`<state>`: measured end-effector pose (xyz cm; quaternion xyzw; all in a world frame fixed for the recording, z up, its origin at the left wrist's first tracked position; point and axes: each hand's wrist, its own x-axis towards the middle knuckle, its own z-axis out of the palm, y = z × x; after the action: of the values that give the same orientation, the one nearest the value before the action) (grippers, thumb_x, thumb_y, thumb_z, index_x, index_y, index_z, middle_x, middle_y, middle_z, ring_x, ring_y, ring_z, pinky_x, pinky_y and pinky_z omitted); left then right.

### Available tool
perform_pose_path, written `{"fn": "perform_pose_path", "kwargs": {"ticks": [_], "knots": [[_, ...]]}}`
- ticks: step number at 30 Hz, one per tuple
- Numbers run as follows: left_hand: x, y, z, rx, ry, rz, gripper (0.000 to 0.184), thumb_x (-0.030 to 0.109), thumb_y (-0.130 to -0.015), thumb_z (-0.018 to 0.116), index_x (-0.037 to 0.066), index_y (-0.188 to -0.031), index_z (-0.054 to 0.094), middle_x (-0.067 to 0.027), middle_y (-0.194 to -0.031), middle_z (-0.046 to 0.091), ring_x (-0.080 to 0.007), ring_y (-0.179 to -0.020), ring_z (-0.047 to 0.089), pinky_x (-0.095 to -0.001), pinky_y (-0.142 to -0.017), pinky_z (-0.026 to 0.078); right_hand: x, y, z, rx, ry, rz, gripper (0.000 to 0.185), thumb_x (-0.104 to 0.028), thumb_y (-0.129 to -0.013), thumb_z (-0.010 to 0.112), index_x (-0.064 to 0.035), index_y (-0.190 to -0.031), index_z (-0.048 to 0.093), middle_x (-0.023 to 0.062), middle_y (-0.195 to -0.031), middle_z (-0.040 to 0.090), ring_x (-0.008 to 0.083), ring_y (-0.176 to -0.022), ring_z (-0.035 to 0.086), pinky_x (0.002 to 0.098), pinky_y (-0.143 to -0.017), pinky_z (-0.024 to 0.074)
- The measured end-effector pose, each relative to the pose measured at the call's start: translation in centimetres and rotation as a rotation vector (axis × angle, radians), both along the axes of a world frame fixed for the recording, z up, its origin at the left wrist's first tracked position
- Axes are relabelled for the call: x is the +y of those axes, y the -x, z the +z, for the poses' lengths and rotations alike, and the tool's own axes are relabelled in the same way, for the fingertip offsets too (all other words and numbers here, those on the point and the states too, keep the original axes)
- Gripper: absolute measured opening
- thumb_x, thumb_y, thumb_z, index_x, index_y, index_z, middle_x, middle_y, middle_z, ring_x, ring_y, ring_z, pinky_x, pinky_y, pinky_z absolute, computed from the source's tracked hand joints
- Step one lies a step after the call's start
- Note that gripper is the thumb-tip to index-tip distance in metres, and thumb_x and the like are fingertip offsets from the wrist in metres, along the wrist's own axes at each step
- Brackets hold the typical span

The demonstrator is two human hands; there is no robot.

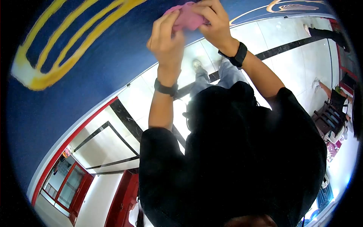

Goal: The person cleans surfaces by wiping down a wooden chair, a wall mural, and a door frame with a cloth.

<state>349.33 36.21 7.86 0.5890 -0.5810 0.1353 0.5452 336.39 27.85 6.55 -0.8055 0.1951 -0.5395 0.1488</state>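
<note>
Pinching one crumpled, soft pink cloth [191, 19] between two bare hands at the top centre of the frame, before a dark blue painted wall [87, 106]; cannot tell whether touching it. Bending the fingers of the left hand [165, 39] around the cloth's left side, closed on it, with a blurred thumb. Gripping the right side with the right hand [216, 22], fingers curled in and knuckles almost cut off by the upper edge. Covering both ends of the cloth that way, so hard to make out its full outline.

Wearing two dark bands: one narrow black wristband [165, 87] on the left, one broader black wristband [239, 55] on the right, too dark to read. Filling the lower centre with one black short-sleeved shirt [234, 151], hiding much of the white tiled floor [283, 68]. Showing four curved yellow painted strokes [45, 80] at the upper left, cut off above; impossible to say whether lettering or picture. Including one red-framed glass door [71, 183] at the lower left, and two other people, only partly visible, at the right.
</note>
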Motion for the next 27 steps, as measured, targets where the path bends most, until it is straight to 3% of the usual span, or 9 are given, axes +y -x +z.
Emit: {"fn": "perform_pose_path", "kwargs": {"ticks": [4,7,10,12,13,15,19,22,27], "knots": [[-0.5,0.0,2.5,0.008,0.154,0.005,0.041,-0.009,-0.068,0.068,0.006,-0.106,0.071,-0.0108,-0.101,0.071,-0.0267,-0.089,0.069,-0.0332,-0.077,0.055,-0.8,-0.6,2.4,-0.086,0.107,0.042,0.043,0.010,-0.059,0.066,-0.0013,-0.101,0.067,0.0139,-0.101,0.062,0.0323,-0.087,0.060,0.0385,-0.075,0.0503],[-1.8,0.4,6.4,0.006,0.221,0.065,0.041,-0.009,-0.069,0.067,0.007,-0.106,0.071,-0.0089,-0.102,0.072,-0.0250,-0.089,0.069,-0.0321,-0.075,0.054,-1.3,-0.8,6.8,-0.190,0.217,-0.082,0.043,0.011,-0.059,0.066,-0.0008,-0.101,0.068,0.0139,-0.100,0.062,0.0323,-0.089,0.061,0.0374,-0.076,0.0504],[-3.2,1.5,7.9,-0.024,0.232,0.013,0.044,-0.011,-0.067,0.063,0.004,-0.107,0.071,-0.0139,-0.103,0.070,-0.0277,-0.092,0.068,-0.0319,-0.077,0.054,-2.0,0.5,8.6,-0.160,0.236,-0.137,0.044,0.014,-0.060,0.068,-0.0001,-0.101,0.069,0.0139,-0.101,0.063,0.0303,-0.091,0.063,0.0351,-0.077,0.0505],[-3.6,2.7,8.1,0.024,0.191,-0.014,0.043,-0.011,-0.067,0.064,0.005,-0.107,0.071,-0.0129,-0.103,0.070,-0.0273,-0.093,0.068,-0.0315,-0.079,0.053,-2.9,1.2,7.1,-0.175,0.232,-0.147,0.045,0.011,-0.060,0.071,-0.0025,-0.103,0.069,0.0128,-0.103,0.063,0.0295,-0.093,0.063,0.0360,-0.078,0.0512],[-4.2,3.0,7.0,0.021,0.218,0.008,0.041,-0.009,-0.068,0.066,0.008,-0.105,0.072,-0.0084,-0.102,0.072,-0.0247,-0.090,0.068,-0.0311,-0.077,0.054,-3.4,1.5,6.3,-0.183,0.230,-0.152,0.045,0.009,-0.060,0.072,-0.0036,-0.104,0.069,0.0122,-0.104,0.064,0.0291,-0.093,0.063,0.0364,-0.078,0.0515],[-3.9,3.7,5.4,0.051,0.097,-0.042,0.041,-0.010,-0.068,0.064,0.008,-0.104,0.072,-0.0101,-0.103,0.071,-0.0272,-0.094,0.068,-0.0338,-0.082,0.054,-3.6,2.7,4.0,-0.144,0.190,-0.171,0.053,0.003,-0.055,0.076,-0.0111,-0.105,0.068,0.0079,-0.103,0.065,0.0296,-0.094,0.062,0.0378,-0.078,0.0523],[-2.7,3.4,1.2,0.056,-0.101,-0.046,0.041,-0.011,-0.069,0.064,0.008,-0.104,0.071,-0.0103,-0.104,0.071,-0.0266,-0.092,0.070,-0.0330,-0.076,0.057,-3.4,3.1,-0.5,-0.058,0.065,-0.069,0.047,0.001,-0.055,0.078,-0.0081,-0.100,0.068,0.0088,-0.099,0.064,0.0302,-0.091,0.061,0.0400,-0.077,0.0519],[-1.2,2.4,-2.0,0.007,-0.170,0.038,0.042,-0.009,-0.070,0.065,0.011,-0.106,0.071,-0.0099,-0.104,0.070,-0.0248,-0.088,0.070,-0.0316,-0.070,0.057,-2.2,2.2,-3.4,0.002,-0.062,0.006,0.044,0.011,-0.058,0.066,-0.0030,-0.100,0.069,0.0124,-0.100,0.064,0.0326,-0.091,0.061,0.0403,-0.084,0.0507],[1.8,-0.1,-2.8,-0.016,-0.263,0.125,0.042,-0.004,-0.068,0.068,0.013,-0.107,0.069,-0.0038,-0.103,0.070,-0.0232,-0.085,0.069,-0.0330,-0.069,0.055,-0.1,-0.4,-3.2,0.088,-0.008,0.024,0.041,0.007,-0.059,0.065,-0.0058,-0.097,0.070,0.0092,-0.095,0.065,0.0316,-0.083,0.060,0.0393,-0.072,0.0519]]}}
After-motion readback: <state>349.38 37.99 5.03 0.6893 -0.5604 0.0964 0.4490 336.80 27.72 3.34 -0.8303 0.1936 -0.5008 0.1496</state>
